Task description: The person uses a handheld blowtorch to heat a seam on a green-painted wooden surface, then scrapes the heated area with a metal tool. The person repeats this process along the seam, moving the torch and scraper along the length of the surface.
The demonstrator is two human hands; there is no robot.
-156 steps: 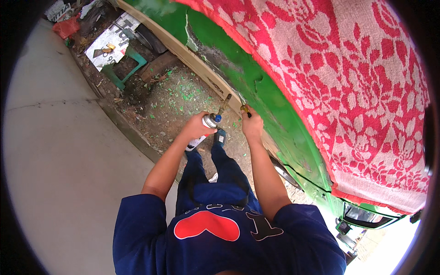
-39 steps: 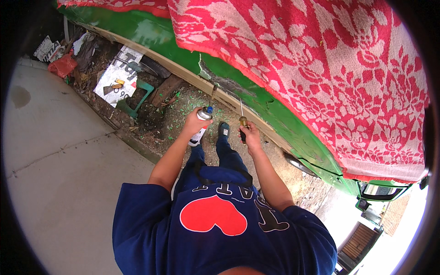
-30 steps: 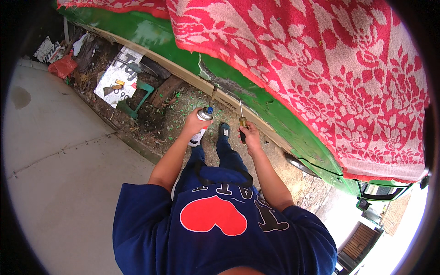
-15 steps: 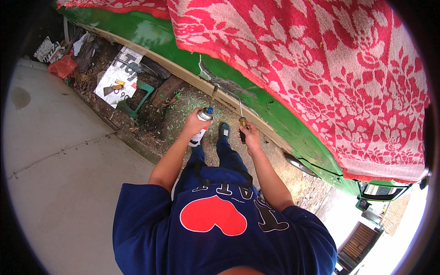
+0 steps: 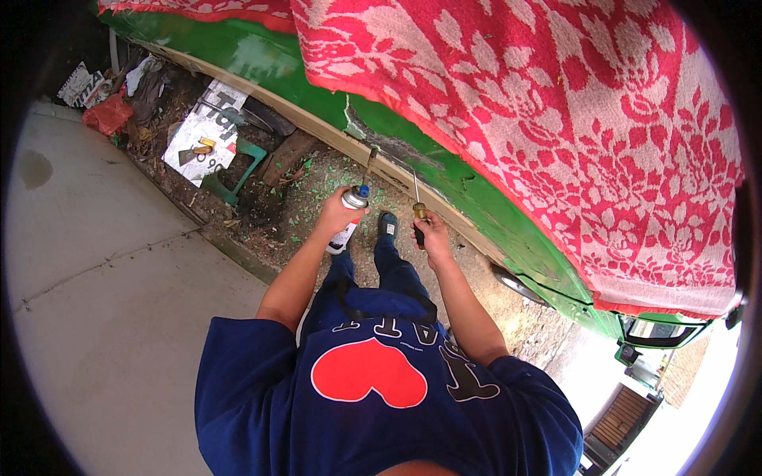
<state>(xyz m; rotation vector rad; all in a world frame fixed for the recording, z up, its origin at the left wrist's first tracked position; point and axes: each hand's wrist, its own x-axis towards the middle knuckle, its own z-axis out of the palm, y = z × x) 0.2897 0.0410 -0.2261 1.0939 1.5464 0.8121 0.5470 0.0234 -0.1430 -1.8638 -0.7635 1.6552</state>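
My left hand (image 5: 337, 209) is wrapped round a spray can (image 5: 355, 199) with a silver top and a blue nozzle; its white lower part shows below the fingers. In my right hand (image 5: 432, 232) is a screwdriver (image 5: 419, 211) with a yellowish and black handle, its thin shaft pointing away from me. The shaft tip appears close to the tan lower edge strip (image 5: 317, 136) of a green vehicle body (image 5: 476, 186); whether it touches I cannot tell. Ahead of the can, a small brownish piece (image 5: 371, 159) hangs at that strip. Scraped, cracked paint shows above it.
A red and pink floral blanket (image 5: 556, 143) covers the vehicle. At left on the dirt are a printed white board (image 5: 202, 139), a green plastic frame (image 5: 246, 170), a wood block (image 5: 290, 157) and a red bag (image 5: 108, 116). Green flakes lie around my feet. Concrete (image 5: 119, 278) lies at left.
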